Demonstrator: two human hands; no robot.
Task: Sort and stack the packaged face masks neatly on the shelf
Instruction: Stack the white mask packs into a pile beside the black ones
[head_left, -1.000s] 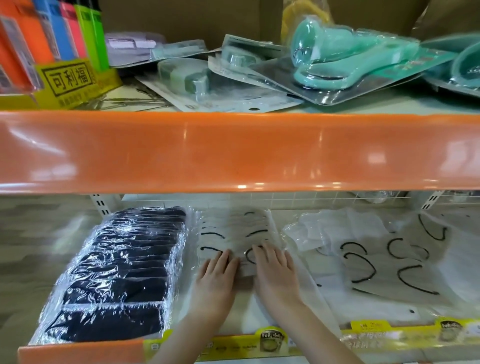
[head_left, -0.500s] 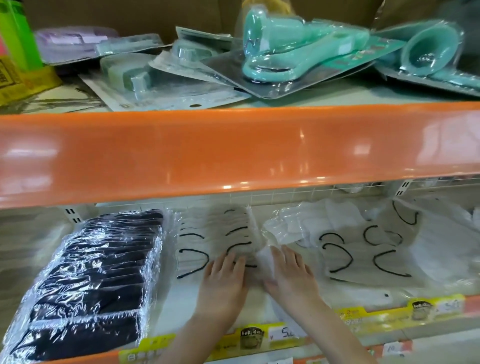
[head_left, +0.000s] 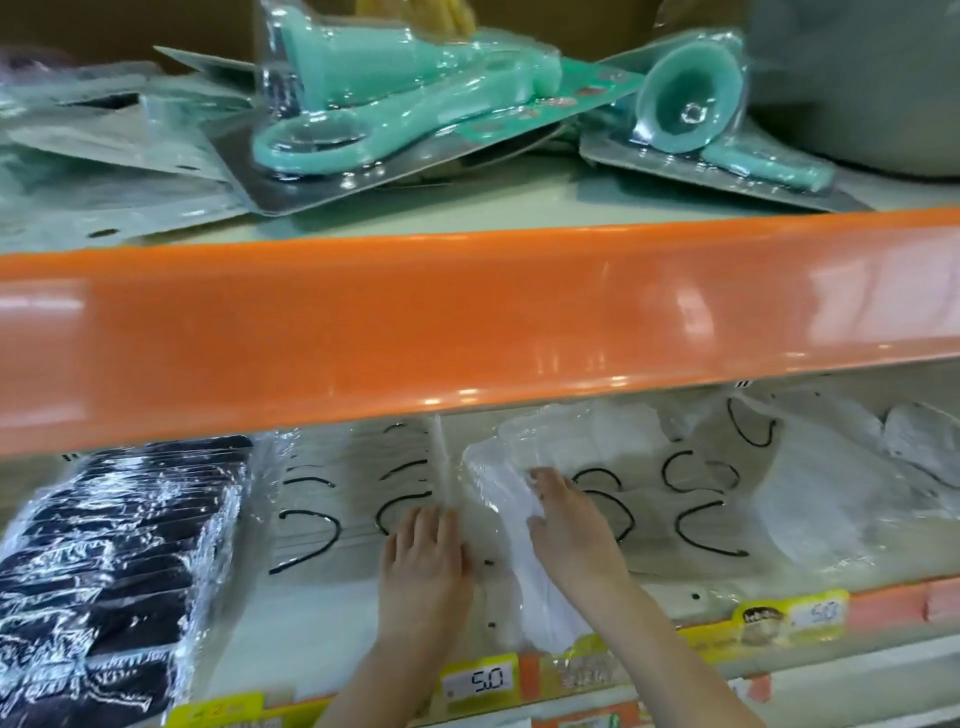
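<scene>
On the lower shelf (head_left: 691, 603) a neat row of wrapped black masks (head_left: 119, 551) lies at the left. Beside it is a stack of white masks with black ear loops (head_left: 332, 499). My left hand (head_left: 423, 561) rests flat on that stack's right edge, fingers together. To the right lies a loose heap of white mask packets (head_left: 727, 499). My right hand (head_left: 566, 525) is at the heap's left end, fingers curled on a clear-wrapped white packet (head_left: 498, 478); whether it grips the packet is unclear.
The orange front lip of the upper shelf (head_left: 467, 322) hangs right above the masks. Teal blister-packed items (head_left: 395, 114) lie piled on that upper shelf. Yellow price tags (head_left: 480, 680) run along the lower shelf's front edge.
The view has swung right and closer. My right hand has moved right and back, off the middle stack and onto a packet of the loose heap. My left hand stays on the stack.
</scene>
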